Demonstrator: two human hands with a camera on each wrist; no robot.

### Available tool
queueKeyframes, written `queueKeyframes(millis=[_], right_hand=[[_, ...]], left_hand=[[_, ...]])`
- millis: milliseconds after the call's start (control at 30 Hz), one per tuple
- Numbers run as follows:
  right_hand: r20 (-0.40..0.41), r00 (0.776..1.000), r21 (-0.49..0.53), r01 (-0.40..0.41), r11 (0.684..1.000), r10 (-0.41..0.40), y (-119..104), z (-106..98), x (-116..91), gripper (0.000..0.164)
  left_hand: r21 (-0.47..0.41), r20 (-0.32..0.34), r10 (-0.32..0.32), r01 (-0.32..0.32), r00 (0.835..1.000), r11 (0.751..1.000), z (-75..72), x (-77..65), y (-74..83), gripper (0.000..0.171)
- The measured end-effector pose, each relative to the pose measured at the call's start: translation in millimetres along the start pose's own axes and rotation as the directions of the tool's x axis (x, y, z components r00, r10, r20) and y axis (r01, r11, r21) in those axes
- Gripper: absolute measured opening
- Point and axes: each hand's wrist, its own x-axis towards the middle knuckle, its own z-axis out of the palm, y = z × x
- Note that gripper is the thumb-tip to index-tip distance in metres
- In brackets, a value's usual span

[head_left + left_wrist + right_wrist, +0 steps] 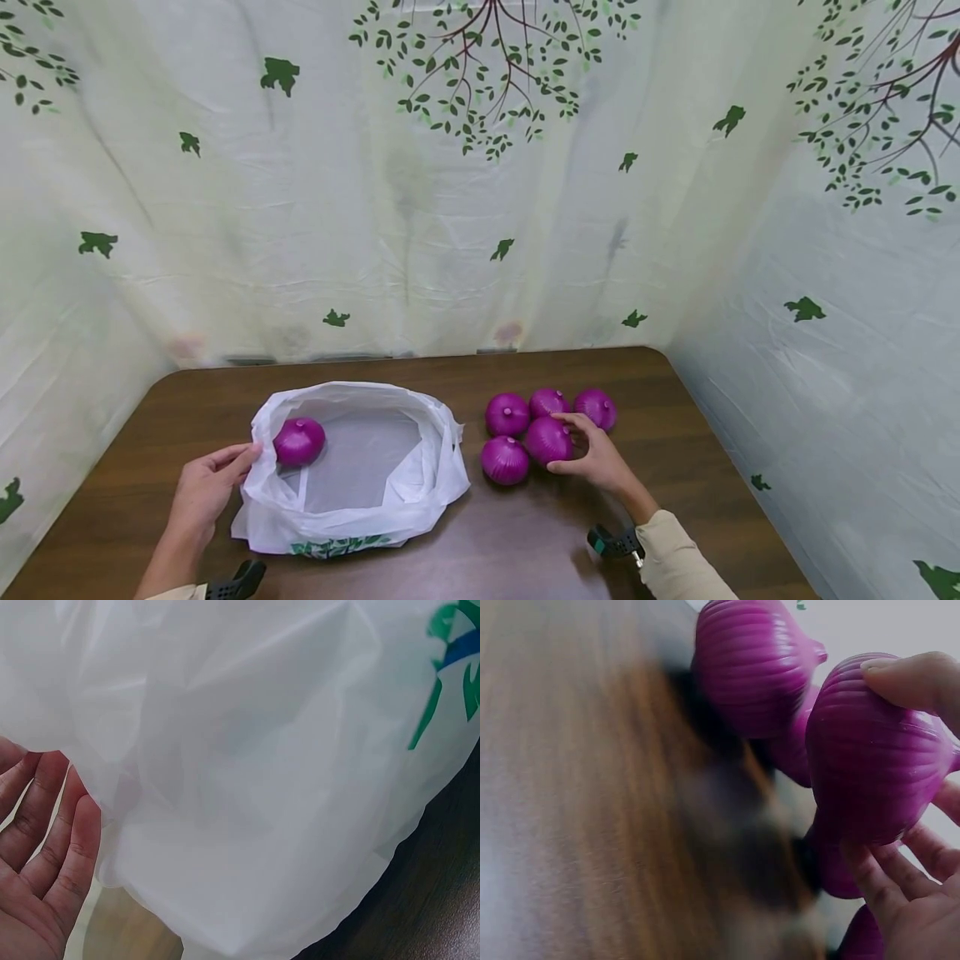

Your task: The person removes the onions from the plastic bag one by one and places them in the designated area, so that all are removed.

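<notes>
A white plastic bag with green print stands on the table, its mouth spread wide. One purple onion lies inside at its left. My left hand pinches the bag's left rim; in the left wrist view, fingertips of that hand go out of sight at the bag's edge. To the right of the bag, my right hand grips a purple onion between thumb and fingers. The right wrist view has this held onion close up, with other onions beside and behind it.
Around the held onion sit several more: a front-left onion, a back-left onion, a back-middle onion and a back-right onion. Behind the brown wooden table hangs a leaf-patterned sheet.
</notes>
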Motion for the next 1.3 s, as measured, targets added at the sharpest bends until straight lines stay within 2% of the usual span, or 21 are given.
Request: queueKeyframes(millis=[267,467,567,800,1100,1300], right_hand=[[-0.042,0.999,-0.034,-0.03,0.999,0.028,14.2,7.4,-6.8,0.068],[-0.072,0.995,-0.013,-0.064,0.998,0.063,20.1,12.6,-9.8,0.068],[-0.09,0.992,0.001,-0.084,0.996,0.084,14.7,14.6,-12.1,0.068],[-0.118,0.988,0.006,-0.098,0.995,0.098,-13.4,13.2,-16.8,0.066],[-0.135,0.981,0.058,-0.13,0.99,0.136,-13.0,16.2,-19.0,0.068],[-0.133,0.98,0.057,-0.139,0.989,0.146,-13.7,15.5,-18.8,0.069]], left_hand=[[0.014,0.005,-0.007,0.007,1.0,1.0,-0.7,0.7,-1.4,0.066],[0.01,0.002,-0.007,0.007,1.0,1.0,0.6,1.4,-2.8,0.066],[0.002,-0.002,-0.007,0.007,1.0,1.0,1.0,2.2,-3.1,0.066],[-0.009,-0.005,-0.003,0.003,1.0,1.0,0.0,2.9,-3.5,0.066],[-0.007,0.002,-0.008,0.008,1.0,1.0,-0.7,0.6,-4.3,0.066],[-0.005,0.001,-0.009,0.009,1.0,1.0,-0.6,1.1,-4.5,0.066]])
